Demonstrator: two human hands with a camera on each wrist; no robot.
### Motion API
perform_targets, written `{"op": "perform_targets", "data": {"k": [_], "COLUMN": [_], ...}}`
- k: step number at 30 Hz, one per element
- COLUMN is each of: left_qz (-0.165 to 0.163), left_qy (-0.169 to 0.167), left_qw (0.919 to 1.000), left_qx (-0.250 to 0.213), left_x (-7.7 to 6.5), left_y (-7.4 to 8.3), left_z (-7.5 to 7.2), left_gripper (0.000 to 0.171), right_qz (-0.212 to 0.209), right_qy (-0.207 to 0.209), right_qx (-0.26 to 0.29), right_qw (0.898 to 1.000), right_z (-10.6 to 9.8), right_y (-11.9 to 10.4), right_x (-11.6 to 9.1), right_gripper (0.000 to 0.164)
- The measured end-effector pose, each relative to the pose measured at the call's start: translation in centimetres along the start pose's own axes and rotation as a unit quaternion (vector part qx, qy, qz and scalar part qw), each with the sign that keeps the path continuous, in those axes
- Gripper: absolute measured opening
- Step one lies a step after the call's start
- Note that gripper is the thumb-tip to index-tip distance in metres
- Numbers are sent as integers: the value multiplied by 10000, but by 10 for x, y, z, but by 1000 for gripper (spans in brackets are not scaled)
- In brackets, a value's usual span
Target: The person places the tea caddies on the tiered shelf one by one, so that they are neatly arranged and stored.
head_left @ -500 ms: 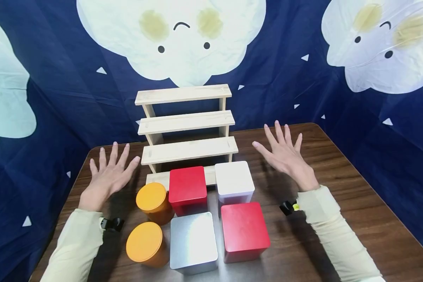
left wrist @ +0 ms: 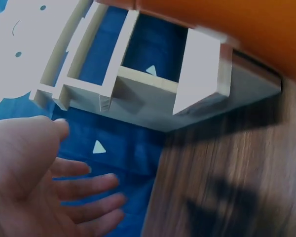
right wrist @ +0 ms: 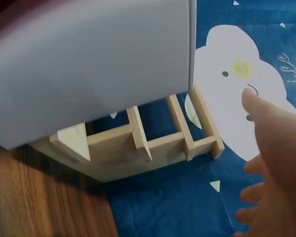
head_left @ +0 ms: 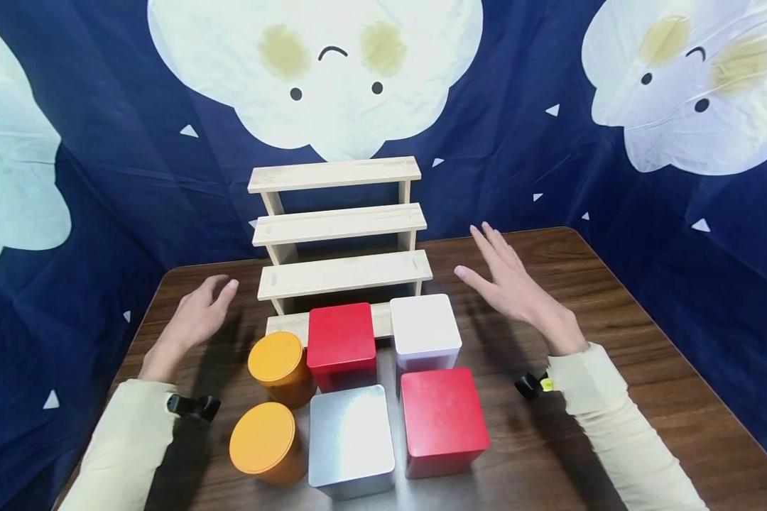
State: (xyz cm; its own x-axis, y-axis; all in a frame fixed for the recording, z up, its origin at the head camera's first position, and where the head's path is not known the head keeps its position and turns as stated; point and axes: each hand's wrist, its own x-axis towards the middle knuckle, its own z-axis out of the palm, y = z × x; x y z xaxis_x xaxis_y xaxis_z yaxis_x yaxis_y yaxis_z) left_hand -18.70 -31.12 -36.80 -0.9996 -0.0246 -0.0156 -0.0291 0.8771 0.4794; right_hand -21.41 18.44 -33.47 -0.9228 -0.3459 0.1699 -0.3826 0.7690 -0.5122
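My left hand [head_left: 194, 319] hovers over the left of the table, its fingers loosely bent and holding nothing; the nearest thing is an orange round tin [head_left: 275, 356]. My right hand [head_left: 510, 284] hangs over the right side with straight fingers, beside a white square tin [head_left: 425, 324]. Between the hands stand a red square tin [head_left: 341, 336], a silver square tin [head_left: 350, 433], a second red tin [head_left: 444, 411] and a second orange tin [head_left: 263, 438]. Behind them rises a pale wooden step shelf [head_left: 345, 275]. In the left wrist view, the left hand [left wrist: 44, 182] has its fingers apart.
The brown wooden table [head_left: 613, 341] has rounded back corners. A dark blue cloth [head_left: 511, 142] with white clouds hangs behind it and along both sides. Black wrist cameras sit at both cuffs, the left one [head_left: 194, 407] near the front orange tin.
My left hand has turned, and its spread fingers have bent inward. The right hand has rotated so its fingers lie closer together. The tins and shelf stay put.
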Motion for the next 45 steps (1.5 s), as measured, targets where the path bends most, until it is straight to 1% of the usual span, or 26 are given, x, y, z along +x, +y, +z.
{"op": "perform_targets", "data": {"k": [2,5,6,8,10,12,13,15,19,23,25,26,29,33,40,45], "left_qz": [42,154,197,253,253,219,186,130,96,139,107,80,-45,-217,-357,-476], "left_qy": [-109,-371,-476,-762,-1075,-1378,-1503,-1656,-1776,-1877,-1892,-1888,-1918,-1965,-1929,-1922], "left_qw": [9999,9991,9986,9958,9901,9819,9776,9717,9662,9574,9526,9514,9445,9343,9294,9280], "left_qx": [-49,-94,-150,-438,-865,-1281,-1461,-1680,-1865,-2191,-2378,-2430,-2667,-2965,-3126,-3155], "left_x": [-1,-3,-4,-4,-4,-5,-5,-7,-9,-12,-13,-13,-13,-14,-12,-11], "left_y": [1,3,3,4,4,4,3,2,-2,-3,-3,-3,-3,-5,-8,-8], "left_z": [1,5,7,12,18,24,27,32,41,47,48,49,49,51,53,53], "left_gripper": [70,66,64,61,59,58,59,59,57,50,48,48,49,51,50,50], "right_qz": [-222,-552,-635,-803,-971,-1127,-1219,-1376,-1513,-1448,-1430,-1417,-1395,-1372,-1470,-1621], "right_qy": [34,87,89,74,40,-13,-40,-122,-377,-653,-773,-828,-987,-1109,-1159,-1026], "right_qx": [249,489,538,620,753,942,1056,1304,1716,2011,2144,2210,2396,2498,2497,2616], "right_qw": [9994,9972,9965,9948,9924,9892,9869,9818,9727,9666,9631,9614,9557,9521,9501,9459], "right_z": [-1,-3,-3,-4,-3,-2,0,3,13,23,27,29,34,40,45,48], "right_y": [-3,-8,-9,-12,-14,-15,-16,-15,-13,-11,-9,-9,-7,-6,-4,-4], "right_x": [-3,-6,-8,-11,-14,-18,-20,-24,-30,-36,-38,-39,-40,-41,-41,-39], "right_gripper": [77,76,75,75,75,76,76,76,79,80,80,79,79,82,85,82]}}
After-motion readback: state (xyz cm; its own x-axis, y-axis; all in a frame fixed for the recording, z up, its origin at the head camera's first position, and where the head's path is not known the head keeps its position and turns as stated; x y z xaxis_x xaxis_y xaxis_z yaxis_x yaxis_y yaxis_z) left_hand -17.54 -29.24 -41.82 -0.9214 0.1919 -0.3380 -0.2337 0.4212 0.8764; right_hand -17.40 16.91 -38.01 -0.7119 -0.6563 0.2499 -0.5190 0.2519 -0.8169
